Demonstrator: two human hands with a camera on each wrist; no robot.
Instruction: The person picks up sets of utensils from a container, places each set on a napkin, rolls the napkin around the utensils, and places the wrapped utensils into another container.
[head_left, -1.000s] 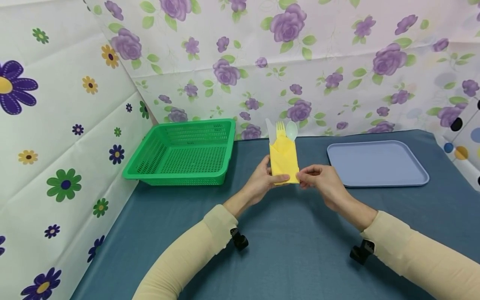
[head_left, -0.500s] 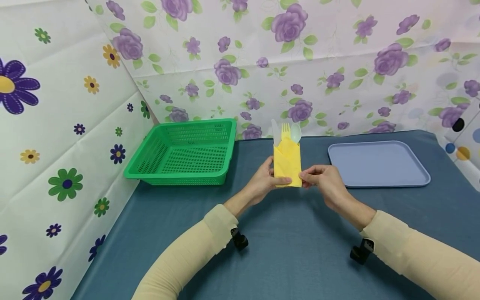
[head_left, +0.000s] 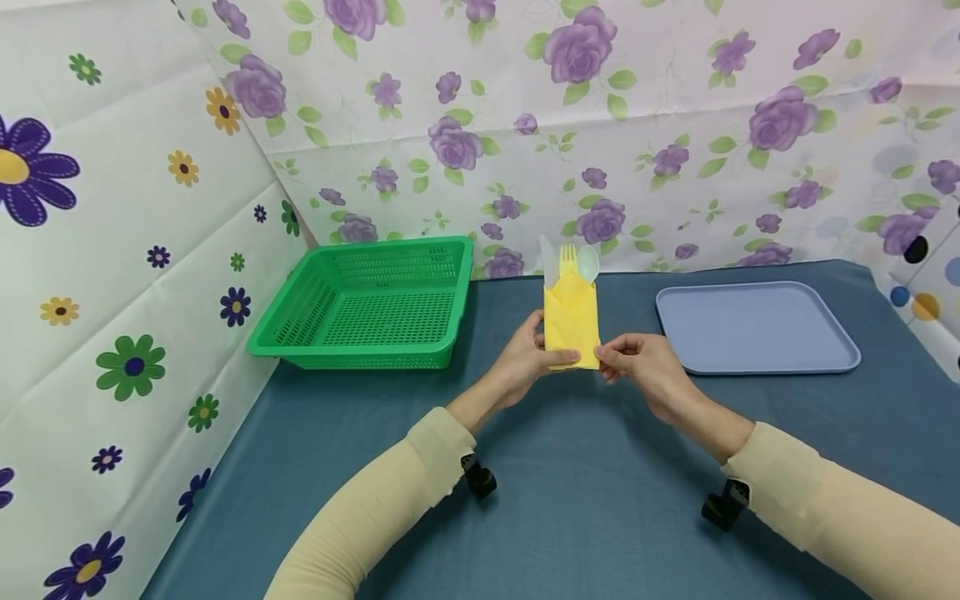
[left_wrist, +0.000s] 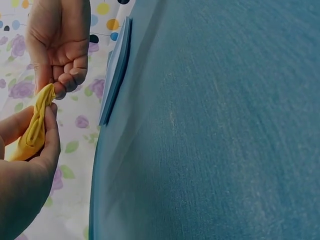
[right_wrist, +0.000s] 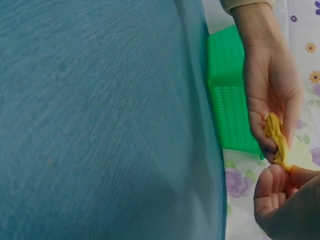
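Note:
A folded yellow napkin [head_left: 572, 321] is held upright above the table in the head view. Out of its top stick a clear or white knife [head_left: 550, 262], a yellow fork [head_left: 568, 262] and a pale green spoon [head_left: 588, 263]. My left hand [head_left: 521, 358] grips the napkin's lower left side, thumb across the front and fingers behind. With thumb and fingertips, my right hand [head_left: 645, 367] pinches its lower right corner. Both wrist views show the napkin's bunched bottom edge [left_wrist: 37, 125] between the hands; the cutlery is hidden there.
A green perforated basket [head_left: 360, 362] stands at the back left of the blue-covered table [head_left: 585, 500]. At the back right lies a light blue tray [head_left: 757, 329]. Flowered cloth [head_left: 480, 200] hangs behind and at the left.
The napkin with its cutlery dips slightly and shifts right, then rises a little again. It stands a bit straighter than one second ago. Both hands keep their holds.

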